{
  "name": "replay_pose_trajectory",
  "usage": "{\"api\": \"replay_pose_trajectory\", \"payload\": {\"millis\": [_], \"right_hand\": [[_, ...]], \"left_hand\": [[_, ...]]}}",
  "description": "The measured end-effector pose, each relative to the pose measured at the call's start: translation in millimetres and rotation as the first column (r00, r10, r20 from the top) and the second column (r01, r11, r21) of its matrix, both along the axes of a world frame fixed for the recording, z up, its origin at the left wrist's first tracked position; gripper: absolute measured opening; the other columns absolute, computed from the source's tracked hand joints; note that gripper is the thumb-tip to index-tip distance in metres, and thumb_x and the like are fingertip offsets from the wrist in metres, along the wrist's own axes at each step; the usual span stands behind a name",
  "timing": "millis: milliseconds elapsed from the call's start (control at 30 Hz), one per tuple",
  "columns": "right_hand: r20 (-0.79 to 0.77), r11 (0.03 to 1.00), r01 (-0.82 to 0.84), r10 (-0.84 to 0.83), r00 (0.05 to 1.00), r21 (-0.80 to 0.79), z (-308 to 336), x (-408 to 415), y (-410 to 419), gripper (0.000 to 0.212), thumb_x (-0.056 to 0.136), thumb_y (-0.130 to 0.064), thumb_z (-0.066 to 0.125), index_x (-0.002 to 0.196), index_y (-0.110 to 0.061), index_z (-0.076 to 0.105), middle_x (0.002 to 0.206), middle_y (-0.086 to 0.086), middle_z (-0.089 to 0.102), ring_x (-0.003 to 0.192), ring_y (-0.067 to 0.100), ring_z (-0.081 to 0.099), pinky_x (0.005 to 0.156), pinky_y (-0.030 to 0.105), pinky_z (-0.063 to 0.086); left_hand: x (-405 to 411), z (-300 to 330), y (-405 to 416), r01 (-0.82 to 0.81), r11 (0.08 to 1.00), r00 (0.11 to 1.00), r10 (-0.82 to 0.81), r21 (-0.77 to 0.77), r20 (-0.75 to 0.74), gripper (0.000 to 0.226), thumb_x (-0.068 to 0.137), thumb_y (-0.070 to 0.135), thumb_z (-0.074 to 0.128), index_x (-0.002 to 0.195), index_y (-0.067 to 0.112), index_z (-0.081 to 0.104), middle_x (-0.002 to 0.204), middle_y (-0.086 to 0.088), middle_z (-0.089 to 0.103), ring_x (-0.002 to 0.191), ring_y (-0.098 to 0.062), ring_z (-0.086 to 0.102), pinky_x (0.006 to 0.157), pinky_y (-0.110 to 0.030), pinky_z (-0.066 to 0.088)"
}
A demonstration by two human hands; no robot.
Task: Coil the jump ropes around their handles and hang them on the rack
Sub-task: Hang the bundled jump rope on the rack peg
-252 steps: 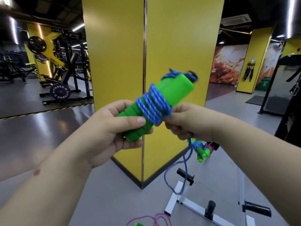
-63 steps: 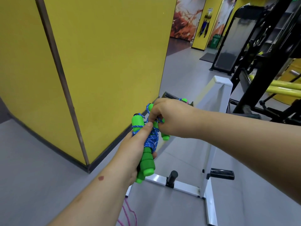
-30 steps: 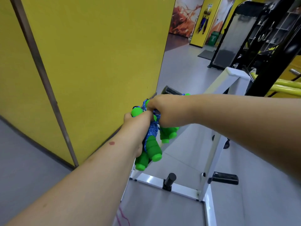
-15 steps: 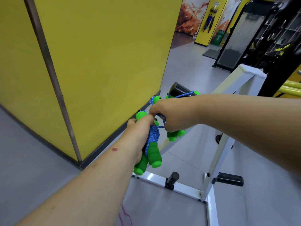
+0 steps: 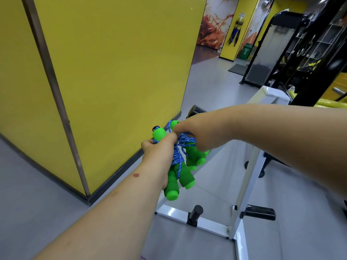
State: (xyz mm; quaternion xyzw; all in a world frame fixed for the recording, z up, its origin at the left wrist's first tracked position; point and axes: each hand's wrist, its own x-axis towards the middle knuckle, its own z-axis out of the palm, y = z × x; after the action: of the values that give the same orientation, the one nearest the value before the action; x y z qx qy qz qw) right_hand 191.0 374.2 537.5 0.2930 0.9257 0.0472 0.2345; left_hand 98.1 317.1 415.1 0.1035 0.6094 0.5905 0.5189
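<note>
My left hand (image 5: pixel 159 156) grips a coiled jump rope (image 5: pixel 178 173), its two green foam handles bound with blue cord and hanging downward. My right hand (image 5: pixel 197 134) pinches the blue cord at the top of the bundle, right beside a black peg (image 5: pixel 196 111) of the white rack (image 5: pixel 246 177). A second coiled green-handled rope (image 5: pixel 195 158) hangs under my right hand, partly hidden by it. Whether the cord is looped over the peg cannot be seen.
A yellow pillar (image 5: pixel 112 72) stands close on the left. The rack's white base bar (image 5: pixel 206 224) carries more black pegs (image 5: pixel 195 212) low down. Black gym machines (image 5: pixel 309 53) stand to the right. A bit of pink rope (image 5: pixel 143 257) lies on the grey floor.
Both hands have stayed at the rack's upper peg with the bundle; my right hand has shifted slightly along the cord, and the view has drifted a little.
</note>
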Motion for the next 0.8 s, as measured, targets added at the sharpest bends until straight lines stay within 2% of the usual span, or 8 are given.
{"api": "replay_pose_trajectory", "payload": {"millis": [133, 200, 300, 400, 500, 600, 700, 800], "right_hand": [[-0.071, 0.999, 0.038, -0.037, 0.997, 0.019, 8.5, 5.1, 14.4, 0.062, 0.083, -0.003, 0.056, 0.134, -0.037, 0.046, 0.089, -0.01, 0.05, 0.075, 0.016, 0.051, 0.06, 0.032, 0.044], [-0.115, 0.998, 0.043, -0.038, 0.993, 0.042, 11.6, 6.8, 23.5, 0.063, 0.083, -0.004, 0.06, 0.136, -0.035, 0.049, 0.092, -0.01, 0.052, 0.08, 0.017, 0.052, 0.066, 0.033, 0.046], [-0.182, 0.995, 0.082, -0.069, 0.981, 0.064, 14.6, 5.7, 37.9, 0.064, 0.081, -0.003, 0.061, 0.134, -0.038, 0.055, 0.08, -0.014, 0.047, 0.065, 0.005, 0.047, 0.051, 0.025, 0.034], [-0.218, 0.992, 0.107, -0.09, 0.972, 0.069, 16.1, 3.5, 51.1, 0.066, 0.08, 0.0, 0.057, 0.132, -0.04, 0.059, 0.08, -0.018, 0.048, 0.061, 0.001, 0.047, 0.044, 0.02, 0.034], [-0.274, 0.987, 0.15, -0.132, 0.953, 0.049, 15.5, 1.4, 65.4, 0.063, 0.079, 0.001, 0.056, 0.127, -0.039, 0.064, 0.086, -0.014, 0.058, 0.06, 0.004, 0.049, 0.039, 0.015, 0.036], [-0.299, 0.982, 0.181, -0.156, 0.941, 0.057, 14.4, -1.4, 76.9, 0.059, 0.079, -0.001, 0.059, 0.125, -0.038, 0.066, 0.083, -0.017, 0.054, 0.065, 0.006, 0.051, 0.047, 0.021, 0.035], [-0.289, 0.982, 0.185, -0.165, 0.943, 0.043, 16.0, -2.5, 83.4, 0.056, 0.08, -0.003, 0.061, 0.125, -0.037, 0.067, 0.092, -0.005, 0.062, 0.071, 0.016, 0.056, 0.049, 0.022, 0.038], [-0.292, 0.981, 0.195, -0.18, 0.939, 0.023, 18.8, -3.1, 88.6, 0.053, 0.08, -0.003, 0.061, 0.119, -0.037, 0.07, 0.088, 0.001, 0.062, 0.059, 0.014, 0.05, 0.045, 0.021, 0.035]], "left_hand": [[5.3, 21.6, 11.9, -0.04, 0.999, 0.991, 0.041, 0.007, -0.126, 0.052, 0.063, 0.052, 0.069, 0.097, 0.033, 0.034, 0.108, -0.009, 0.064, 0.092, -0.035, 0.068, 0.086, -0.055, 0.058], [5.6, 30.7, 21.5, -0.039, 0.999, 0.983, 0.037, -0.008, -0.18, 0.06, 0.059, 0.053, 0.068, 0.102, 0.033, 0.032, 0.108, -0.009, 0.063, 0.093, -0.036, 0.067, 0.087, -0.056, 0.056], [3.0, 39.2, 35.0, -0.026, 1.0, 0.966, 0.021, -0.017, -0.258, 0.061, 0.058, 0.053, 0.065, 0.105, 0.039, 0.029, 0.121, -0.01, 0.057, 0.094, -0.035, 0.063, 0.086, -0.05, 0.055], [-3.2, 43.5, 48.3, -0.008, 0.999, 0.936, -0.006, -0.041, -0.351, 0.058, 0.075, 0.046, 0.065, 0.123, 0.037, 0.033, 0.131, -0.012, 0.049, 0.09, -0.031, 0.056, 0.07, -0.035, 0.045], [-11.1, 49.0, 62.6, 0.008, 0.998, 0.921, -0.033, -0.066, -0.388, 0.062, 0.072, 0.042, 0.065, 0.127, 0.034, 0.036, 0.132, -0.013, 0.048, 0.099, -0.036, 0.056, 0.083, -0.041, 0.051], [-16.0, 56.0, 71.2, 0.057, 0.992, 0.899, -0.099, -0.109, -0.427, 0.079, 0.062, 0.043, 0.067, 0.134, 0.032, 0.038, 0.13, -0.012, 0.048, 0.105, -0.038, 0.055, 0.094, -0.047, 0.051], [-19.2, 55.4, 83.4, 0.105, 0.98, 0.884, -0.171, -0.171, -0.435, 0.091, 0.056, 0.043, 0.07, 0.14, 0.024, 0.041, 0.125, -0.015, 0.053, 0.109, -0.041, 0.057, 0.096, -0.05, 0.052], [-22.4, 53.1, 94.2, 0.147, 0.965, 0.878, -0.229, -0.218, -0.42, 0.089, 0.053, 0.039, 0.072, 0.135, 0.013, 0.051, 0.114, -0.014, 0.064, 0.103, -0.039, 0.064, 0.095, -0.048, 0.054]]}}
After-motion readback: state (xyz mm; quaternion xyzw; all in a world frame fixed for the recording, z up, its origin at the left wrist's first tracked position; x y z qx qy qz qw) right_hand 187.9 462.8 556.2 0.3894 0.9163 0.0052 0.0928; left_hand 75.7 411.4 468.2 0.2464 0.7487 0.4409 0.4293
